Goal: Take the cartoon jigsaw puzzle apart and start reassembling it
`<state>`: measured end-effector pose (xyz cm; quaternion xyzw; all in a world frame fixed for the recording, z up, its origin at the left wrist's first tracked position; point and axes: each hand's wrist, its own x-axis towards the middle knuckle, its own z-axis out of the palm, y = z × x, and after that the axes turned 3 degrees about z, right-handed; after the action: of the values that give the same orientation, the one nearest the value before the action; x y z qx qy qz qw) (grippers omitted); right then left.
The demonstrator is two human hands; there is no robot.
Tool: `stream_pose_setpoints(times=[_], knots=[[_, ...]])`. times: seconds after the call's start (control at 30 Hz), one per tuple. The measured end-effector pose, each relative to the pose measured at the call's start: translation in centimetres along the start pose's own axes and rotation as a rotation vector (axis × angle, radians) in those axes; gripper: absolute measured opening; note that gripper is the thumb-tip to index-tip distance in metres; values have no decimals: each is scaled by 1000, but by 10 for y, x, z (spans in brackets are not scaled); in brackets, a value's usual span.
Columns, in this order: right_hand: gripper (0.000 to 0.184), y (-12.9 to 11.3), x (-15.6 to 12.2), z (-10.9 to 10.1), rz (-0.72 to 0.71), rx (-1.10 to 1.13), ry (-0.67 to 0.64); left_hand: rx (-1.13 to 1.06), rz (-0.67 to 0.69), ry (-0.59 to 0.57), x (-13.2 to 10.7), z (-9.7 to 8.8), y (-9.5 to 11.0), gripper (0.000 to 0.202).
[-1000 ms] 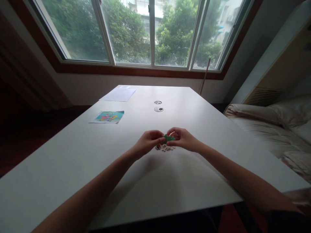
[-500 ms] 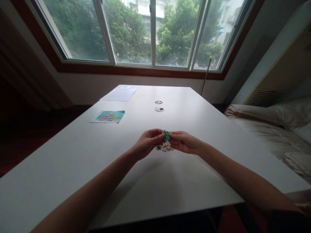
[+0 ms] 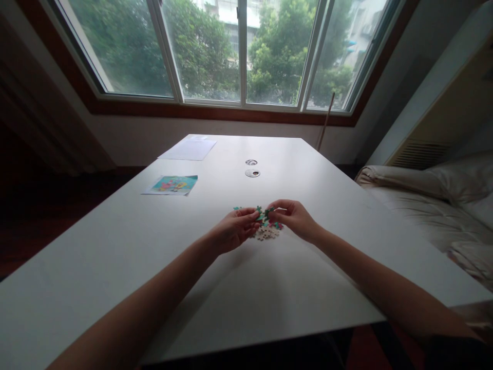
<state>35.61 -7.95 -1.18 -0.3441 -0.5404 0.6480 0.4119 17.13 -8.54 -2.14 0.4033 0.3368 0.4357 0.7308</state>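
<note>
A small heap of jigsaw pieces (image 3: 266, 232), pale with some teal and pink, lies in the middle of the white table (image 3: 115, 267). Just above the heap my left hand (image 3: 235, 229) and my right hand (image 3: 292, 218) meet, fingers pinched. Between their fingertips are small teal puzzle pieces (image 3: 264, 215). A single teal piece (image 3: 237, 208) shows just beyond my left hand. Both forearms stretch across the table from the near edge.
A colourful picture card (image 3: 174, 184) lies to the left, and a white sheet (image 3: 188, 149) lies farther back. Two round cable ports (image 3: 252, 173) sit in the tabletop. A bed with pale bedding (image 3: 431, 200) stands at the right. Large windows fill the far wall.
The teal cluster held between my hands has come apart into smaller bits. More teal and pink pieces now lie on the heap, and my right hand has lifted slightly.
</note>
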Motion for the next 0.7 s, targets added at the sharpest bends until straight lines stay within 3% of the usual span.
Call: stream_pose_setpoints(times=[0.1, 0.23, 0.53, 0.7], knots=[[27, -2, 1, 0, -27, -97, 86, 48, 53, 76, 2, -1, -2, 21], [32, 0, 1, 3, -9, -179, 62, 130, 117, 124, 1, 3, -4, 29], [26, 5, 1, 5, -134, -408, 208, 235, 132, 29, -4, 10, -1, 32], [27, 5, 0, 8, -138, -386, 224, 305, 195, 15, -4, 11, -2, 31]])
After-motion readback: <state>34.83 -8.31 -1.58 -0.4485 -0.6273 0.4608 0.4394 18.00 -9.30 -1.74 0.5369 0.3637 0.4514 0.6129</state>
